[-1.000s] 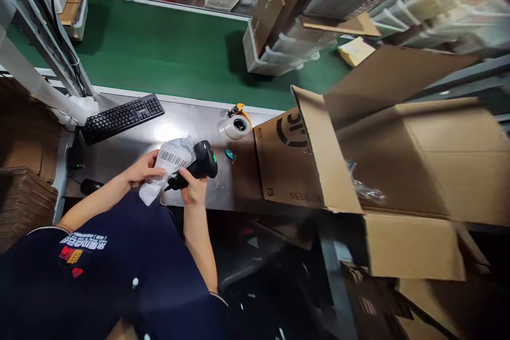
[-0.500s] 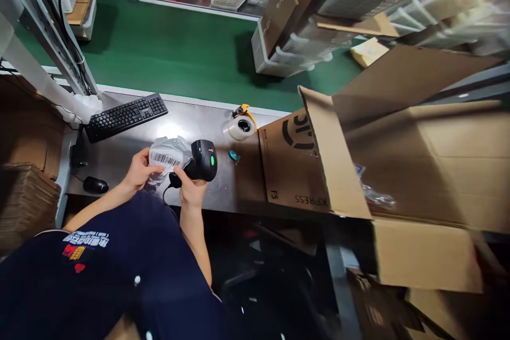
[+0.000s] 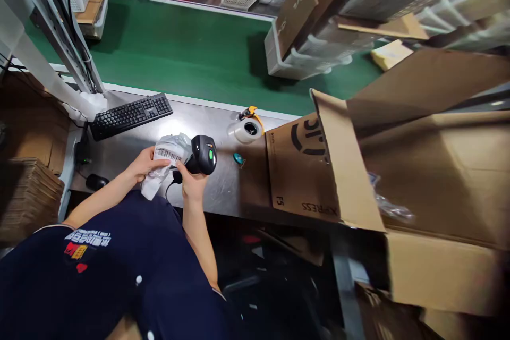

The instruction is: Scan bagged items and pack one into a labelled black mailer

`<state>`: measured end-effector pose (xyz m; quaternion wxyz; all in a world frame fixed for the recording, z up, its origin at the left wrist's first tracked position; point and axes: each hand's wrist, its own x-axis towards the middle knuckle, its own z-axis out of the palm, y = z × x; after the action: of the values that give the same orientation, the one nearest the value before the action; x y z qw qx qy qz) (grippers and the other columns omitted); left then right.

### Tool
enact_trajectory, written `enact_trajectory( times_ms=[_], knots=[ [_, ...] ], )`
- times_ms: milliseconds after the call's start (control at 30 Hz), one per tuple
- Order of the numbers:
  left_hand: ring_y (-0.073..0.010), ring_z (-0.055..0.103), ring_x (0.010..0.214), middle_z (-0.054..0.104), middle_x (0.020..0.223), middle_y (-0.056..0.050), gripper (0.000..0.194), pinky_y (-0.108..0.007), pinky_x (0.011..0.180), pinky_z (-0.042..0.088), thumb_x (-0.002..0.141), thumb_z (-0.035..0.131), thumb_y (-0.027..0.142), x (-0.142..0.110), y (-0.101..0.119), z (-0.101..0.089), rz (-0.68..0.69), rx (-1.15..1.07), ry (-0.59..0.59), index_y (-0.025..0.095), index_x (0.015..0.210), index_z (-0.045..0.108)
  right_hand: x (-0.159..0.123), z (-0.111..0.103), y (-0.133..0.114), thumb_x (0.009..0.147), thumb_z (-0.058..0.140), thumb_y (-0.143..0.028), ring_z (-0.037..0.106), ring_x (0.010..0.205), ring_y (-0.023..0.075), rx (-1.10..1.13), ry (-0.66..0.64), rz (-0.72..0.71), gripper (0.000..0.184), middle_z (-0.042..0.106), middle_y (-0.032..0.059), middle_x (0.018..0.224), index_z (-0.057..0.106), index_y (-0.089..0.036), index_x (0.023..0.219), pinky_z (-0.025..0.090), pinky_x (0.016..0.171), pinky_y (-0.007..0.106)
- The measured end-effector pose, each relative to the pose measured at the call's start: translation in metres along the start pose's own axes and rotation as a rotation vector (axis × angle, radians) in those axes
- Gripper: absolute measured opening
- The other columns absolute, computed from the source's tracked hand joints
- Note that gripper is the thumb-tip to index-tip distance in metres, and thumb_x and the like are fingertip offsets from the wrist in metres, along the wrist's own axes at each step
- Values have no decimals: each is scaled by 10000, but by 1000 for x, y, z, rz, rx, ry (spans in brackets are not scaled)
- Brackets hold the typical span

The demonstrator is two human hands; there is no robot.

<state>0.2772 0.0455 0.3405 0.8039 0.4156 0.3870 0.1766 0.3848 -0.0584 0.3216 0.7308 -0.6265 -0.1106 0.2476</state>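
My left hand (image 3: 145,163) is closed on a small white plastic parcel (image 3: 169,151) with a barcode label facing up. My right hand (image 3: 192,185) grips the handle of a black barcode scanner (image 3: 203,154) whose head, with a green light on it, sits just right of the label. Both are held low over the steel worktable (image 3: 223,191), close to my body. A black cord hangs from the scanner's handle.
A black keyboard (image 3: 130,115) and mouse (image 3: 96,181) lie at the left. A tape dispenser (image 3: 248,127) and a small teal object (image 3: 238,159) sit mid-table. A large open cardboard box (image 3: 398,170) fills the right. Behind runs a green conveyor (image 3: 191,58) carrying a white basket (image 3: 295,61).
The view has drifted a little. The parcel and scanner stay together in my hands, the scanner's head tilted slightly closer to the label.
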Motion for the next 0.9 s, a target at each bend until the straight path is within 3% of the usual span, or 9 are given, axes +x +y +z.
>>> enact_trajectory(
  times_ms=[200,400,500,667,900],
  knots=[
    [-190,681,790,764,861,-26,563,-304,760,537,444,997,259,10,-6,4,82,57,26,162,922,716,13,6,6,515,952,-340,727,1044,247,60,20,74,675,789,76,1115,710,-175,1122,604,1039,484],
    [-203,693,822,785,899,-47,469,-318,783,538,521,930,175,5,-12,3,191,259,78,153,954,753,13,4,13,543,931,-320,709,1041,219,81,84,58,593,776,33,1029,703,-179,1072,584,1054,429],
    [-204,693,799,786,886,-51,480,-316,769,545,537,975,292,5,-11,-5,135,188,20,149,943,761,15,1,12,542,936,-321,713,1021,218,58,39,68,581,774,36,1016,701,-176,1054,594,1027,413],
    [-135,544,567,652,636,-10,527,-265,560,440,641,908,637,7,-8,-22,2,106,-65,156,773,735,18,-4,11,518,954,-316,713,1041,226,69,26,56,542,782,37,1016,718,-196,991,594,1042,441],
    [-97,458,570,553,596,21,547,-225,529,349,761,828,660,7,-21,-20,291,213,151,155,650,650,15,-3,15,560,950,-381,734,1008,245,37,63,-2,528,787,55,992,745,-188,1007,597,1045,496]
  ],
)
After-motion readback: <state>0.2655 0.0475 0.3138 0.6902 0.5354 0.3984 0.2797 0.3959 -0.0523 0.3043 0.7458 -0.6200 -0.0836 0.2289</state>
